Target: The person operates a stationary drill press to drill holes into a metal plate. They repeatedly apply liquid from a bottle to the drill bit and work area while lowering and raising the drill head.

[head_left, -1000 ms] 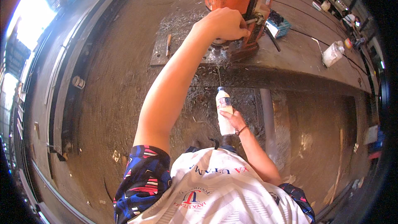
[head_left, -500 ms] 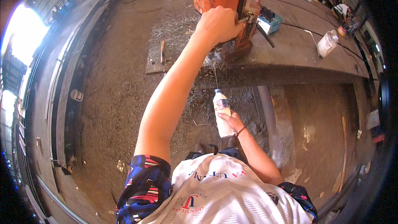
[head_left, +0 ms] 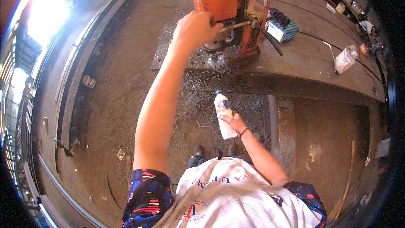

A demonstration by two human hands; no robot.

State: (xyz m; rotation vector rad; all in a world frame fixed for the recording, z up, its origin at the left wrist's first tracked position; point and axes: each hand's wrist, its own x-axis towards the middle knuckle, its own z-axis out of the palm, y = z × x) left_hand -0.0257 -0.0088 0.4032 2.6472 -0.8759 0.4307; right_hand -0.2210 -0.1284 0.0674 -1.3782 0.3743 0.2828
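Observation:
An orange magnetic drill (head_left: 216, 1) stands on the dark steel beam (head_left: 295, 69) ahead of me. My left hand (head_left: 194, 30) is closed around the end of its feed lever (head_left: 237, 27), to the left of the drill body. Lower down, my right hand (head_left: 234, 122) grips a plastic bottle (head_left: 223, 104) of whitish liquid. The bottle is tilted slightly, its dark cap pointing toward the drill, apart from it. Metal shavings lie around the drill's base; my left hand does not cover the lower chuck area.
A blue-and-white box (head_left: 283, 31) with a dark item on top sits right of the drill. Farther right stands a whitish jerrycan (head_left: 346, 59). Another person (head_left: 366, 26) crouches at the far right. A white cup-like container (head_left: 89, 81) lies off to the left.
My left hand has moved left and slightly down with the lever, which now shows more. The thin stream from the bottle toward the drill is no longer visible. The view has shifted a little.

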